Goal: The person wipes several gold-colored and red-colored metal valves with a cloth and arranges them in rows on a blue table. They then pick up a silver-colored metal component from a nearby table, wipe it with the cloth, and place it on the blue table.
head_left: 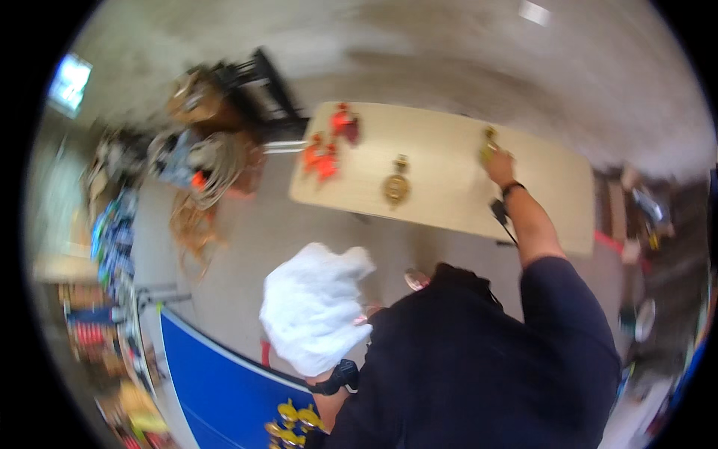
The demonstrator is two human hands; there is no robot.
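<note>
Left hand and fingers are hidden by a bunched white cloth (pixel 314 307), so I cannot tell whether they are closed; a black band (pixel 342 378) circles that wrist. Just beside it, the straight, pale-trimmed edge of a blue bench (pixel 217 382) slants past, with several gold pieces (pixel 290 420) at its lower right. Grey floor (pixel 254 239) opens between this edge and the long front edge of a pale bench (pixel 456 198), leaving room for the cloth to swing.

Over that edge stretches the right arm; the right hand (pixel 500 166) meets a yellow-gold piece (pixel 489 140) near the back edge, but blur hides whether its fingers are clamped on it or only touching. Bare surface spreads on both sides of the hand. Leftward, a round gold piece (pixel 397 188) sits close to the front edge, and red-orange items (pixel 326 161) gather at the rounded left end.

Beyond are coiled cords (pixel 223 168), stacked clutter and a blurred, mottled wall (pixel 426 45).
</note>
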